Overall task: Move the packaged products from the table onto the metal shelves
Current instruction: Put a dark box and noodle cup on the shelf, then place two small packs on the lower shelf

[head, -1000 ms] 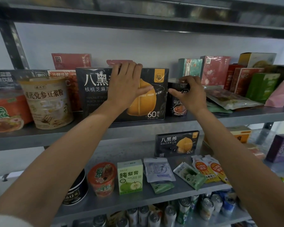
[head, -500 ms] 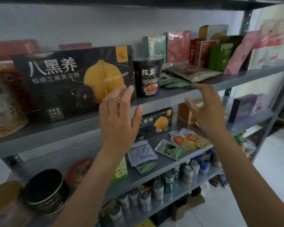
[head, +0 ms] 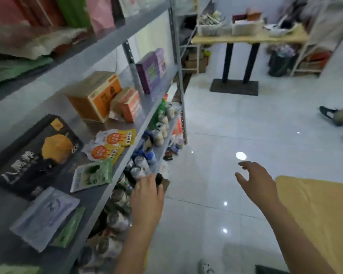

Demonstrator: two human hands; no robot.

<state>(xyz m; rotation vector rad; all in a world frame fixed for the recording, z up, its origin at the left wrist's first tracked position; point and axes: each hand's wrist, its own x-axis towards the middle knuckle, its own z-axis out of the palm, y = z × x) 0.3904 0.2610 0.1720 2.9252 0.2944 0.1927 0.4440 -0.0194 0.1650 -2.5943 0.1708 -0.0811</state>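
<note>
The grey metal shelves (head: pixel 125 153) run along my left, seen at a slant. On the middle shelf lie a black box with a yellow fruit picture (head: pixel 34 155), yellow-and-orange pouches (head: pixel 111 145), a green pouch (head: pixel 91 175), orange boxes (head: pixel 95 95) and purple boxes (head: pixel 151 70). Cans (head: pixel 139 167) fill the shelf below. My left hand (head: pixel 147 196) hangs in front of the shelf edge, fingers loose, holding nothing. My right hand (head: pixel 255 180) is out over the floor, fingers apart and empty. A corner of the yellow table (head: pixel 321 210) shows at the lower right.
White tiled floor (head: pixel 226 125) stretches ahead. A wooden table on black legs (head: pixel 246 38) with white baskets stands at the back. Another person's shoes (head: pixel 329 113) are at the right edge. A black bin (head: pixel 279 62) stands beside a white rack.
My view has swung right and down, away from the upper shelf. Both hands have let go of the black box and the dark cup and dropped away from the shelves, empty.
</note>
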